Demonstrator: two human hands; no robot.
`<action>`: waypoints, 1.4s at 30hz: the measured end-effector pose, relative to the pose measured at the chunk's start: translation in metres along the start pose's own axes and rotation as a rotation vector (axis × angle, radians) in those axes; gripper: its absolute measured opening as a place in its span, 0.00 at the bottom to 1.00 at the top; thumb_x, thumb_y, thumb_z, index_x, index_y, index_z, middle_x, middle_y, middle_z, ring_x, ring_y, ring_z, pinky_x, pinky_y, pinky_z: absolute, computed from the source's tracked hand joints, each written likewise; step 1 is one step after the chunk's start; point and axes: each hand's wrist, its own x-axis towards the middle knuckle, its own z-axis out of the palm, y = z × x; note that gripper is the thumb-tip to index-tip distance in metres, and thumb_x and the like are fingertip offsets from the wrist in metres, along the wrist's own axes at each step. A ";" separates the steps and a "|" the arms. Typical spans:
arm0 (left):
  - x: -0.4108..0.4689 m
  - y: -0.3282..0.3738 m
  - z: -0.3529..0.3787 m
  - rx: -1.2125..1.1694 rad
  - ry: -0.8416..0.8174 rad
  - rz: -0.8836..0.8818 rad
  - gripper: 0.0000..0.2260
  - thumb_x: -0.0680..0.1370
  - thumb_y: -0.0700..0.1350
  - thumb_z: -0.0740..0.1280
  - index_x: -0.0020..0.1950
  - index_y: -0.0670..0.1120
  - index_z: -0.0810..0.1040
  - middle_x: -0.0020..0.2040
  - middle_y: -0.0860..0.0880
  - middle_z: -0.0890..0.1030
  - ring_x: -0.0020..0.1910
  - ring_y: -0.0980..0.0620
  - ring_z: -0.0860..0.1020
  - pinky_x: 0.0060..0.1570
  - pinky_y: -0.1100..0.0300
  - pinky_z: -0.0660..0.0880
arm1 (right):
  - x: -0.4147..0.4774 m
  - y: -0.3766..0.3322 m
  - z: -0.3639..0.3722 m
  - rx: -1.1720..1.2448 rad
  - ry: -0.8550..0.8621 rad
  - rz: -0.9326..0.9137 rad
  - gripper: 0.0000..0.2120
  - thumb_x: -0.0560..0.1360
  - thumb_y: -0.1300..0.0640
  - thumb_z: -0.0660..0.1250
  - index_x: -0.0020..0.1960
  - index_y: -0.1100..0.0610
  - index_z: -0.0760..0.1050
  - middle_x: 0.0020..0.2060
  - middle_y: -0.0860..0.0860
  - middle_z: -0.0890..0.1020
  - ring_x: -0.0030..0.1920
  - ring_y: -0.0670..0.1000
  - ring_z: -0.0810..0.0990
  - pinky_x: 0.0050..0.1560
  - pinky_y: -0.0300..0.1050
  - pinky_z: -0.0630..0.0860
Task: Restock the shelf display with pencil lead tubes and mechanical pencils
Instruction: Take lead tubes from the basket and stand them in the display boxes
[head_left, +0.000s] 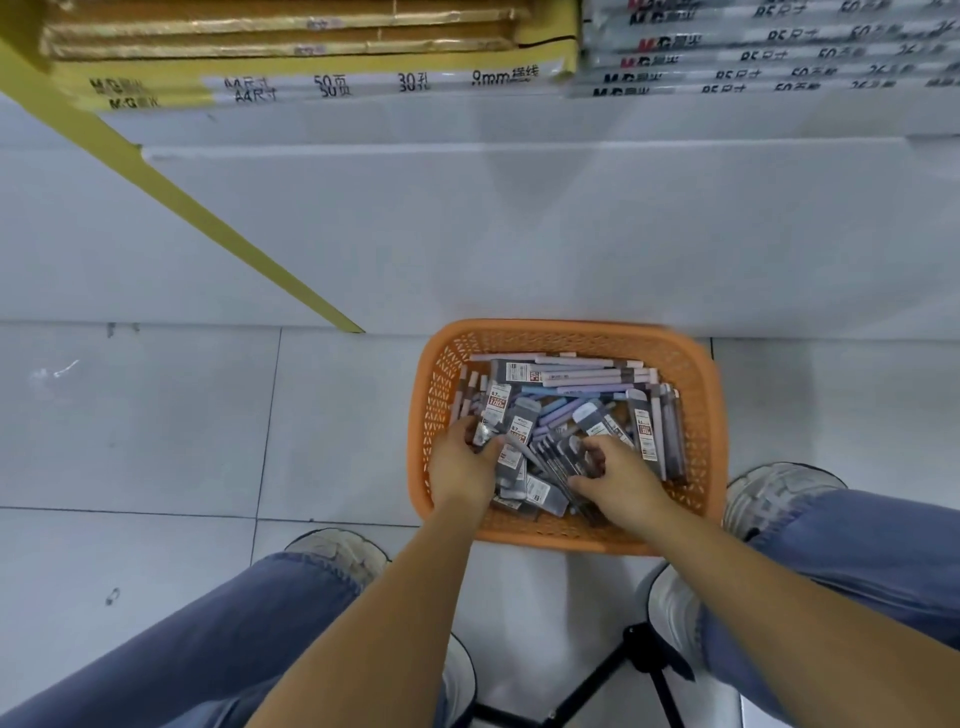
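Down in the orange basket (566, 332) on the floor, both hands dig.
Left hand (462, 467) curls on a lead tube (491, 415); right hand (618, 475) closes on dark pencil packs (563, 457); pastel mechanical pencils (582, 376) lie far side.

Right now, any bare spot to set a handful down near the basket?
Bare floor tiles left of the orange basket, up to the white shelf base. Basket itself is crowded: left hand and right hand in packs.

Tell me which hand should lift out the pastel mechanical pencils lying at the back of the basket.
Probably right: the right hand sits nearer the pastel pencils, while the left hand already grips lead tubes.
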 end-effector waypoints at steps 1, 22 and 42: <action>0.002 0.001 0.002 0.007 0.002 0.016 0.20 0.78 0.50 0.71 0.70 0.48 0.76 0.63 0.49 0.80 0.59 0.47 0.79 0.62 0.46 0.77 | 0.000 0.001 -0.001 0.021 -0.009 0.004 0.22 0.72 0.56 0.74 0.64 0.54 0.72 0.57 0.50 0.78 0.52 0.48 0.74 0.52 0.42 0.70; 0.006 0.006 0.018 0.204 -0.002 0.068 0.14 0.73 0.47 0.77 0.55 0.53 0.77 0.48 0.53 0.82 0.54 0.47 0.79 0.52 0.47 0.80 | 0.003 0.003 -0.016 0.366 0.017 0.087 0.27 0.71 0.57 0.76 0.67 0.51 0.69 0.54 0.47 0.79 0.51 0.49 0.78 0.46 0.42 0.74; -0.003 -0.010 0.010 0.091 -0.100 -0.061 0.12 0.74 0.42 0.76 0.51 0.51 0.75 0.39 0.59 0.77 0.35 0.64 0.75 0.30 0.68 0.68 | -0.008 0.006 -0.020 0.368 -0.010 0.105 0.38 0.72 0.53 0.75 0.76 0.55 0.60 0.71 0.52 0.71 0.70 0.56 0.70 0.70 0.55 0.67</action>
